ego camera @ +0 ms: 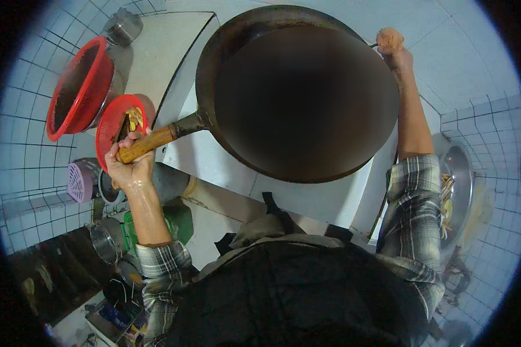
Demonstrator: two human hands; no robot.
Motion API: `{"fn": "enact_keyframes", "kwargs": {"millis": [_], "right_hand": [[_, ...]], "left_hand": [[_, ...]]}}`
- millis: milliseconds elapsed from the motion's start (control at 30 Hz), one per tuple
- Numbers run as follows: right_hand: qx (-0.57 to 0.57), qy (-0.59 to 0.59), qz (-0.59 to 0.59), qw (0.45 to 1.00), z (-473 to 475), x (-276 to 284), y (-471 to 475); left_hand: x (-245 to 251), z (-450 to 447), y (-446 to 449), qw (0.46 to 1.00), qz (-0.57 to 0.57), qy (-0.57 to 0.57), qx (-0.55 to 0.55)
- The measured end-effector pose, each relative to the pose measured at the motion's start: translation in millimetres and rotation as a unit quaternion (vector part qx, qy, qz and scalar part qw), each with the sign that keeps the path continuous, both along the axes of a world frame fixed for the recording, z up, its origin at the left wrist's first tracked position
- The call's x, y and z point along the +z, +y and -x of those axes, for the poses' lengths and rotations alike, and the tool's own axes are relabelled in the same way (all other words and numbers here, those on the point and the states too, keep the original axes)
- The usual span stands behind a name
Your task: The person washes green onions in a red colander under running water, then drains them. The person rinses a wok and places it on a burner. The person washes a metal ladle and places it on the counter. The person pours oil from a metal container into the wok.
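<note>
A large dark wok (206, 78) fills the upper middle of the head view, above a white surface. Its inside is dark and blurred, so I cannot tell what it holds. My left hand (132, 167), wet-looking, grips the worn wooden handle (152, 143) on the left. On the far right side, my right hand (393, 50) is closed in a fist at the rim, around a thin dark side handle that shows only in part. Just beyond my left hand, a red plastic basin (108, 117) holds pale and yellowish cut food (134, 119).
A larger red basin (80, 89) stands at the tiled wall (30, 108), with a clear container (123, 27) behind. Lower left are a lavender slotted basket (79, 182) and a green plastic container (178, 223). A metal bowl (460, 173) with food strips sits beyond my right sleeve.
</note>
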State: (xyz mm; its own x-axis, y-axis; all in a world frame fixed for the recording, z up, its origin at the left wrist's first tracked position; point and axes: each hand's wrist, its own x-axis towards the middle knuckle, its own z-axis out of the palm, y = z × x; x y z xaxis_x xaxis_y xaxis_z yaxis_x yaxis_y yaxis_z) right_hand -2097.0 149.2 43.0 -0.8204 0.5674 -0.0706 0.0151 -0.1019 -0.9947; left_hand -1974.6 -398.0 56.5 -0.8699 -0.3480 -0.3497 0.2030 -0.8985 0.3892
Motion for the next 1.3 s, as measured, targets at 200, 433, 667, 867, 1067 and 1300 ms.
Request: {"fn": "enact_keyframes", "kwargs": {"millis": [200, 433, 667, 867, 1067, 1300], "right_hand": [[0.014, -0.103, -0.646, 0.756, -4.2, -15.0, -19.7], [0.14, -0.186, -0.814, 0.532, -23.2, -88.6, -115.3], [0.403, -0.225, -0.738, 0.492, -75.2, -79.0, -166.5], [0.176, -0.236, -0.754, 0.587, -16.6, -75.6, -125.4], [0.38, -0.224, -0.62, 0.649, -43.1, -92.1, -189.7], [0.126, -0.208, -0.689, 0.682, 15.0, -67.9, -175.8]], "left_hand": [[2.5, -6.0, 5.2, 0.995, -0.021, 0.067, -0.074], [-3.0, 0.8, 3.4, 0.994, -0.012, 0.068, -0.082], [-7.3, -6.7, -5.9, 0.994, -0.052, 0.051, -0.082], [-13.8, -10.0, -11.1, 0.992, -0.074, 0.061, -0.081], [-16.8, -13.9, -16.8, 0.994, -0.062, 0.061, -0.071], [-15.2, -20.8, -21.7, 0.995, -0.041, 0.057, -0.074]]}}
